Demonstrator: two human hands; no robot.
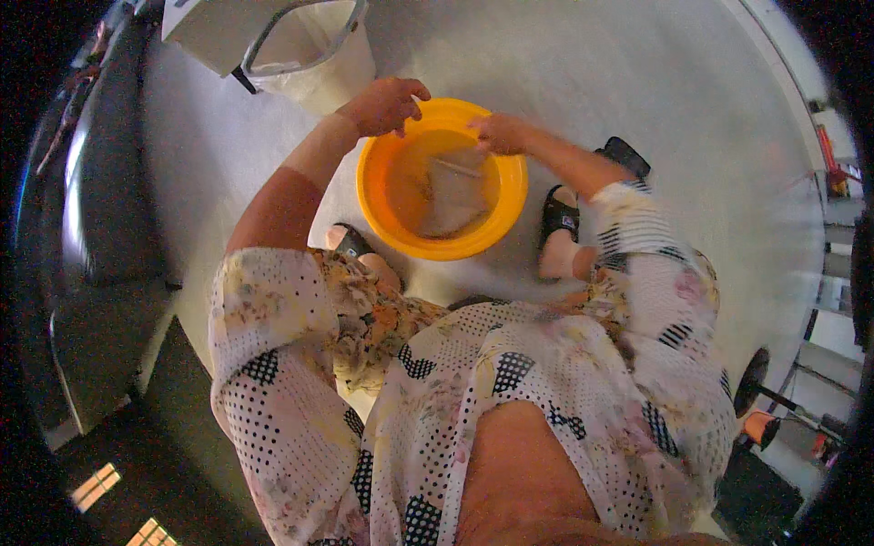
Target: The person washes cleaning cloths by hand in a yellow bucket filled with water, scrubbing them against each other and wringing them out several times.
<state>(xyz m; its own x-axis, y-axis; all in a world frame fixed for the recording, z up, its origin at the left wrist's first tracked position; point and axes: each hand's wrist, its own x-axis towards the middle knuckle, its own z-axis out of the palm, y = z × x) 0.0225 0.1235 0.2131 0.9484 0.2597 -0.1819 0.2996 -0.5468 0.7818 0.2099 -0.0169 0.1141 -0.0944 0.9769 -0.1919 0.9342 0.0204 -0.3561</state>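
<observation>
A round yellow plastic basin (372, 205) sits on the floor between my sandalled feet. Inside it is something greyish-brown (457, 198), perhaps liquid or wet cloth; blur leaves this unsettled. A thin pale strip (456, 166) crosses the middle of the basin's contents. My left hand (389, 108) hovers at the far left of the rim, fingers bent and apart, with nothing seen in them. At the far right of the rim, my right hand (504, 134) has curled fingers. Motion blurs it, so whether it grips anything is unclear.
Beyond my left hand stands a white bin (341, 75) with a grey rim and liner, beside a white cabinet (218, 34). A dark glossy piece of furniture (109, 205) lines the left. A black object (625, 158) lies near my right foot. Shelving (836, 300) runs along the right.
</observation>
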